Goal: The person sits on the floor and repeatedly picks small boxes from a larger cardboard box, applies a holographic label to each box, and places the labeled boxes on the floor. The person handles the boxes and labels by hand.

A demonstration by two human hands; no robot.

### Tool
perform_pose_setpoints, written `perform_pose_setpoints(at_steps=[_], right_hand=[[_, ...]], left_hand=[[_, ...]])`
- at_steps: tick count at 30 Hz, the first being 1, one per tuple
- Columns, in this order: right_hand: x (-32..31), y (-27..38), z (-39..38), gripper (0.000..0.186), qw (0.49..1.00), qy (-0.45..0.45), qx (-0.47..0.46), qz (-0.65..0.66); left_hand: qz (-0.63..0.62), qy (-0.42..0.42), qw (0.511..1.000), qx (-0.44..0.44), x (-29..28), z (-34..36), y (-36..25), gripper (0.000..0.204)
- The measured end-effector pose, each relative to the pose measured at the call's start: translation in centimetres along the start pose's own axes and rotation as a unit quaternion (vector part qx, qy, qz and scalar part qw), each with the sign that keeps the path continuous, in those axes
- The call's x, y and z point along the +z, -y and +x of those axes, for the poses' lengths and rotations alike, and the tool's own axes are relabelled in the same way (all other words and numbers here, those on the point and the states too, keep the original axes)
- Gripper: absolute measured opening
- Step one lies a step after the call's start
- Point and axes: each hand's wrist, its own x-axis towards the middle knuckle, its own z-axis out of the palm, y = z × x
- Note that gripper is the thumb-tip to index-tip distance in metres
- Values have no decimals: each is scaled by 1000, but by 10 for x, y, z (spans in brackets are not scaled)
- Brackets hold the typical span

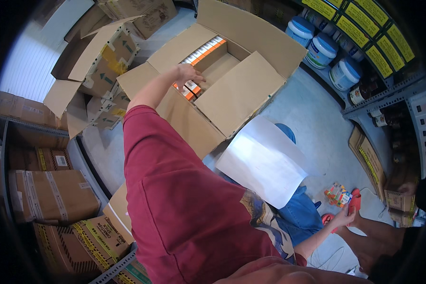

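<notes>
My left hand (190,75) reaches into an open cardboard carton (248,87). Its fingers are apart, over a row of small orange-and-white boxes (207,51) packed along the carton's left side. More of these boxes (188,90) lie just below the hand, with a dark gap beside them. Low on the right, my right hand (344,217) pinches the edge of a small colourful packet (337,195) with a clear part. A large white sheet (265,161) lies across my lap, over blue jeans (296,215).
Metal shelving at the right holds blue-lidded white tubs (344,74) and yellow-labelled boxes (369,28). Another open carton (104,71) stands at the far left; taped cartons (57,195) fill the left shelf. Another person's bare legs (374,232) and red slippers (356,199) are close by at right.
</notes>
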Motion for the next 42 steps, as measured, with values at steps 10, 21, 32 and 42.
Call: perform_pose_setpoints(at_steps=[10,21,32,42], right_hand=[[0,36,-14,38,999,35,-37,-16],[-4,51,-25,37,997,40,-60,-30],[-11,110,-23,23,976,136,28,167],[-43,319,-66,68,695,411,-17,590]], left_hand=[[-110,-147,983,26,40,8,6,114],[19,-12,1000,-1,12,65,-4,137],[-199,-222,944,-143,16,-25,-31,79],[-836,-508,148,147,-176,-7,-276,82]])
